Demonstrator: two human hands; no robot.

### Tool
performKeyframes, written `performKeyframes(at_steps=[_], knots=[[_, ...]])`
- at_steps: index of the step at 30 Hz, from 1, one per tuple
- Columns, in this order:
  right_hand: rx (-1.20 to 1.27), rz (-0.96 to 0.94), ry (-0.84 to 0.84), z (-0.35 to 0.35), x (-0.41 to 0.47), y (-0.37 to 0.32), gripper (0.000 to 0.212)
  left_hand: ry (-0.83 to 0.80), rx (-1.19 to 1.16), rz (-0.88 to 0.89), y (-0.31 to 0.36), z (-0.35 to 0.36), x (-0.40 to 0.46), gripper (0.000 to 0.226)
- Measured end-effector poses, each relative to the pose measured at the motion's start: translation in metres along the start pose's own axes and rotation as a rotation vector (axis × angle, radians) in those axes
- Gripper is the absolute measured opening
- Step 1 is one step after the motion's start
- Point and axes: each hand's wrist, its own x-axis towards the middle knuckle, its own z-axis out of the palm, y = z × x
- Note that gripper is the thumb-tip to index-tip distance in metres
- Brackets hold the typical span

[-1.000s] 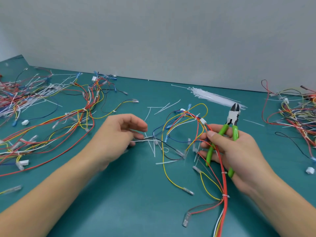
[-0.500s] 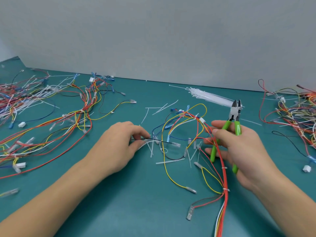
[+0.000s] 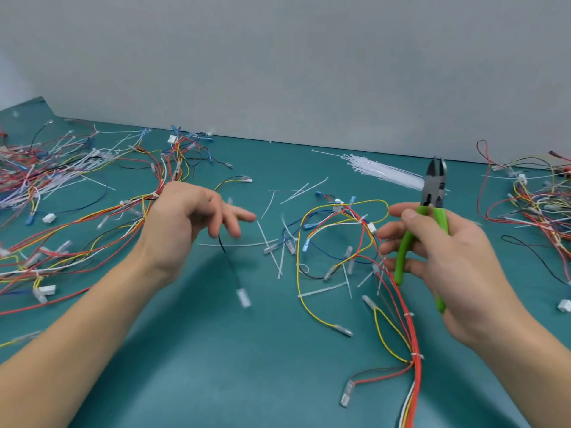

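**A:** What do we have on the far left?

**B:** A big heap of wires (image 3: 77, 227) on the bench (image 3: 216, 366). It lies well apart, so it won't mix with the one we work on.

**A:** And our left hand (image 3: 191, 223)?

**B:** It is up off the bench. It seems to pinch the top of the black wire (image 3: 227, 257), and the other fingers are loose. The wire hangs down, blurry, with a clear plug at its end. We think we lift it to get it free.

**A:** What is in the middle?

**B:** Small white tie bits (image 3: 278, 254), then the wire bundle (image 3: 364, 223), flat on the bench. It is just beside our right fingers. We cannot tell if they touch.

**A:** And the new white ties (image 3: 383, 171)?

**B:** They are at the back, near enough to grab.

**A:** And our right hand (image 3: 448, 257)?

**B:** It grips the green cutters (image 3: 432, 193), tip up, so the sharp end is away from the wires. Another heap (image 3: 531, 205) waits far right.
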Motion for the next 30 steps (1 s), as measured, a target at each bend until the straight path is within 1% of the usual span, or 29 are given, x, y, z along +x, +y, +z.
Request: performKeyframes(at_steps=[1,2,4,5,8,9,12,14,15,17,18,19,20,21,22,24,25,28,30], knots=[[-0.012,-0.01,-0.022,0.001,-0.002,0.0,0.016,-0.041,0.099,-0.011,-0.001,-0.002,0.0,0.036],[-0.025,-0.023,-0.035,0.002,-0.003,-0.001,0.016,-0.043,0.253,-0.024,-0.003,-0.002,-0.001,0.039],[-0.046,-0.052,-0.039,0.002,-0.004,-0.004,0.017,0.02,0.599,-0.033,-0.009,0.002,-0.003,0.042],[-0.054,-0.065,-0.036,0.001,-0.003,-0.005,0.016,0.053,0.702,-0.025,-0.011,0.006,-0.004,0.043],[-0.034,-0.064,-0.024,-0.002,-0.002,-0.007,0.016,0.092,0.741,0.001,-0.015,0.016,-0.005,0.042],[-0.01,-0.049,-0.021,-0.003,-0.001,-0.007,0.016,0.094,0.754,0.012,-0.017,0.017,-0.005,0.037],[0.083,0.011,-0.009,-0.003,0.0,-0.007,0.016,0.113,0.764,0.107,-0.016,0.015,-0.004,0.009],[0.144,0.05,-0.007,-0.005,0.001,-0.008,0.017,0.131,0.761,0.155,-0.017,0.013,-0.003,0.028],[0.18,0.072,-0.019,-0.006,0.001,-0.009,0.018,0.145,0.757,0.153,-0.017,0.012,-0.003,0.03],[0.261,0.124,-0.077,-0.007,0.001,-0.01,0.024,0.154,0.776,0.136,-0.02,0.014,-0.003,0.024],[0.292,0.151,-0.116,-0.006,0.0,-0.011,0.026,0.157,0.83,0.127,-0.023,0.015,-0.003,0.019],[0.305,0.171,-0.154,-0.005,-0.001,-0.011,0.028,0.154,0.93,0.105,-0.025,0.015,-0.005,0.019],[0.302,0.182,-0.187,-0.004,-0.002,-0.01,0.029,0.145,1.037,0.069,-0.027,0.015,-0.006,0.023],[0.289,0.186,-0.213,-0.002,-0.004,-0.009,0.031,0.122,1.12,0.003,-0.027,0.013,-0.007,0.028],[0.273,0.188,-0.23,-0.001,-0.005,-0.008,0.035,0.089,1.146,-0.072,-0.026,0.011,-0.007,0.029],[0.248,0.199,-0.242,0.003,-0.007,-0.005,0.043,0.038,1.108,-0.207,-0.021,0.005,-0.006,0.023],[0.242,0.209,-0.238,0.004,-0.007,-0.004,0.043,0.023,1.094,-0.253,-0.018,0.003,-0.006,0.022],[0.241,0.24,-0.214,0.005,-0.008,0.0,0.032,-0.021,1.119,-0.33,-0.013,-0.002,-0.006,0.023],[0.243,0.259,-0.204,0.004,-0.007,0.001,0.03,-0.074,1.132,-0.373,-0.01,-0.005,-0.006,0.023]])
